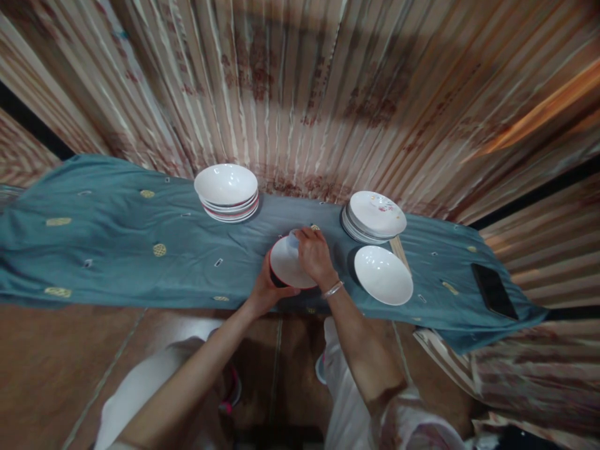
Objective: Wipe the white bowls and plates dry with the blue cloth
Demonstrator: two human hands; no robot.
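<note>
My left hand (268,289) grips the near left side of a white bowl (287,265) with a red rim, thumb along its front edge. The bowl is tilted over the front middle of the table. My right hand (315,253), with a bracelet at the wrist, is closed over the bowl's right side. A pale bluish, cloth-like piece (293,239) shows at its fingertips against the inside of the bowl; most of it is hidden. Just right of my right hand, a white bowl (383,275) rests alone on the table.
A stack of white bowls (227,187) stands at the back left. Several plates (377,214) are stacked at the back right, the top one flower-patterned. A dark phone (493,290) lies at the right end of the teal tablecloth (117,244). Striped curtains (300,94) hang behind.
</note>
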